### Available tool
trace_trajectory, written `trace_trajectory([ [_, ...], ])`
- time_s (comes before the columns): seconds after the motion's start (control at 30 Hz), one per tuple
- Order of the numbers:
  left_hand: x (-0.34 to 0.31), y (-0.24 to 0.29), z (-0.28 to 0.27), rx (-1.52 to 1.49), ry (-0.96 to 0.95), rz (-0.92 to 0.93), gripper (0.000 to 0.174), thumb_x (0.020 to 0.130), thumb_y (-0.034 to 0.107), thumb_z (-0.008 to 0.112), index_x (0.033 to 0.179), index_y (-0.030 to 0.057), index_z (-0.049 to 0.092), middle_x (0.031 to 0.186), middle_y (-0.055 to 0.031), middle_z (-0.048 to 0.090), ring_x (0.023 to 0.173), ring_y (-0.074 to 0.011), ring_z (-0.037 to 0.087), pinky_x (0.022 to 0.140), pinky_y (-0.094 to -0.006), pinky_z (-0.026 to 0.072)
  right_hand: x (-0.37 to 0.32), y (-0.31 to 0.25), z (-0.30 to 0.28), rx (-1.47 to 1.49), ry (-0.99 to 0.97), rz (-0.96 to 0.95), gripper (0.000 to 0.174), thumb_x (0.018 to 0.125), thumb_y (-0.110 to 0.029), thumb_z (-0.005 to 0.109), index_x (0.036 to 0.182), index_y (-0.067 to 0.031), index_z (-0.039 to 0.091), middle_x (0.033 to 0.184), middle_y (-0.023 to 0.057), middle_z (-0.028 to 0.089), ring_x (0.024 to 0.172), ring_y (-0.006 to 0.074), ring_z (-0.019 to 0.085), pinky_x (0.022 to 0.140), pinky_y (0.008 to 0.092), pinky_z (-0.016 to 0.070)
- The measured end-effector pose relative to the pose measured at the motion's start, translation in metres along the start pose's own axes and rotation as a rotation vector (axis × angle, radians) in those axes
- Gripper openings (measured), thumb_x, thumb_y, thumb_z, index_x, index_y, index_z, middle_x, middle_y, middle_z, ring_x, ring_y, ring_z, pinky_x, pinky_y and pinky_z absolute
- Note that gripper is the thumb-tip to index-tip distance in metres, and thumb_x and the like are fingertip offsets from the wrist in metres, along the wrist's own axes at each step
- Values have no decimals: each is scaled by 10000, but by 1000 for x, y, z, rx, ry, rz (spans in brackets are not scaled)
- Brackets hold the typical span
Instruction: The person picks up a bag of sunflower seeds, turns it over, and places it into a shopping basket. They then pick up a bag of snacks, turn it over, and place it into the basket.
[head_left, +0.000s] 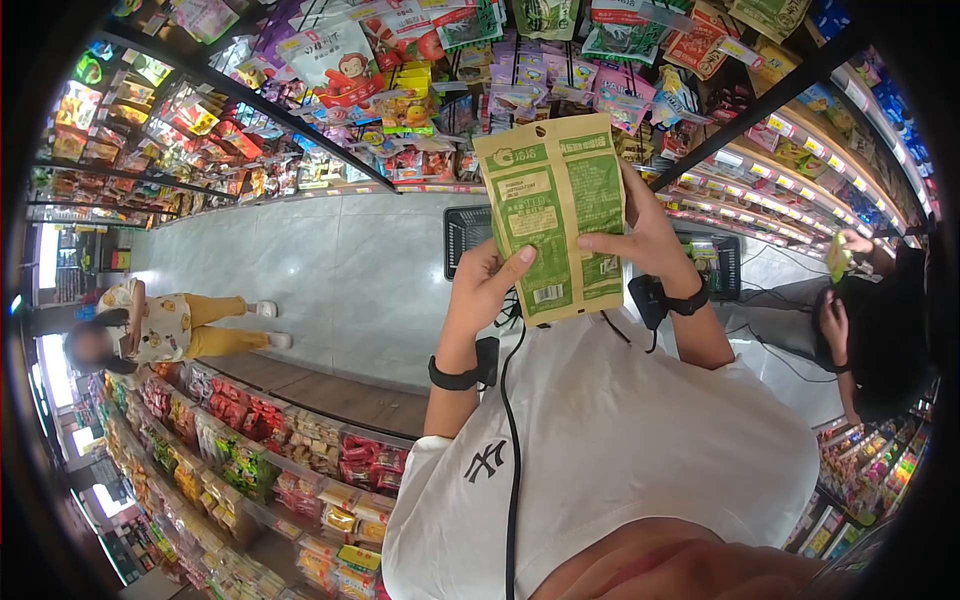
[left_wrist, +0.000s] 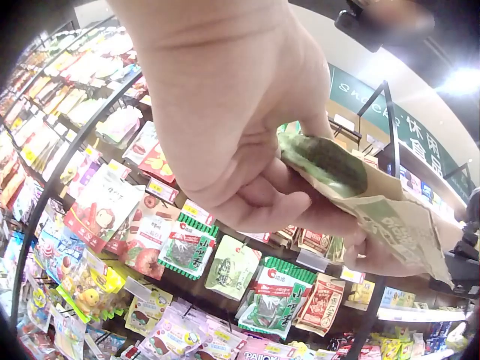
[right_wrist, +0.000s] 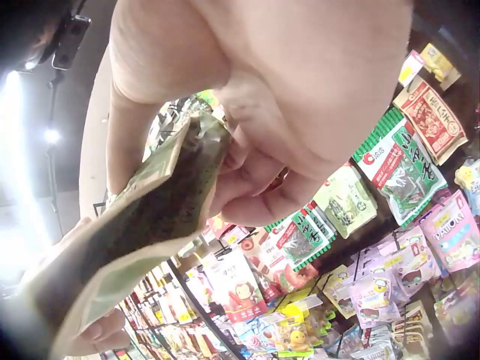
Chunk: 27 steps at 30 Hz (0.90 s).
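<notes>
Both hands hold up a green and tan snack bag (head_left: 560,215) in front of the chest, its printed face with a barcode turned toward the head camera. My left hand (head_left: 478,285) grips the lower left edge, thumb lying on the printed face. On the opposite edge my right hand (head_left: 652,235) grips higher up, its thumb also across the print. In the left wrist view the left hand (left_wrist: 240,120) has its fingers bent behind the bag (left_wrist: 390,217). The right wrist view shows the right hand (right_wrist: 277,90) curled around the edge of the bag (right_wrist: 142,217).
Racks of hanging snack packets (head_left: 520,80) stand ahead, more shelves (head_left: 290,430) behind to the left. A dark basket (head_left: 465,235) sits on the grey floor (head_left: 300,240) beyond the bag. One person (head_left: 160,325) stands at left, another (head_left: 870,320) at right holding a green packet (head_left: 837,258).
</notes>
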<state>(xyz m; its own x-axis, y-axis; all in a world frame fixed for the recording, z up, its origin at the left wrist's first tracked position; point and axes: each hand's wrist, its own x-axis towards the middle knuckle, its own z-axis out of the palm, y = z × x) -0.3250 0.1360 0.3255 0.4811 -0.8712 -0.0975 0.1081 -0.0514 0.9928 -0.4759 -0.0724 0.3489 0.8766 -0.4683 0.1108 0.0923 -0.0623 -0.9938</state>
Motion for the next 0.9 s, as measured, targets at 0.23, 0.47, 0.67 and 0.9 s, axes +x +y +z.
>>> trace_trajectory([
  [0.23, 1, -3, -1, 10, 7, -4, 403, 1010, 311, 660, 1167, -60, 681, 968, -67, 726, 879, -91, 613, 781, -270, 496, 1, 1, 1, 7, -10, 31, 1024, 750, -105, 901, 1558, 1, 281, 1449, 118, 507, 1341, 191, 481, 1127, 344, 376],
  [0.47, 0, -2, 0, -20, 11, -13, 391, 1014, 298, 657, 1169, -61, 679, 1006, -75, 729, 913, -98, 623, 823, -277, 506, 2, 3, 3, 1, -10, 21, 1010, 754, -107, 898, 1551, 3, 289, 1448, 120, 505, 1338, 193, 484, 1126, 346, 378],
  [0.67, -1, -3, -1, -12, 8, -15, 383, 1022, 284, 646, 1200, -54, 672, 1047, -82, 729, 940, -104, 632, 841, -281, 509, 2, 1, 3, 1, -33, 37, 1009, 764, -62, 878, 1562, 17, 267, 1494, 119, 462, 1367, 202, 463, 1143, 354, 368],
  [0.9, 0, -2, 0, -45, -10, -8, 390, 1021, 280, 649, 1221, -55, 662, 1059, -76, 724, 950, -100, 625, 841, -278, 506, 1, 6, 3, -2, -12, 31, 1001, 760, -109, 893, 1551, 10, 290, 1450, 123, 504, 1339, 201, 488, 1130, 352, 377],
])
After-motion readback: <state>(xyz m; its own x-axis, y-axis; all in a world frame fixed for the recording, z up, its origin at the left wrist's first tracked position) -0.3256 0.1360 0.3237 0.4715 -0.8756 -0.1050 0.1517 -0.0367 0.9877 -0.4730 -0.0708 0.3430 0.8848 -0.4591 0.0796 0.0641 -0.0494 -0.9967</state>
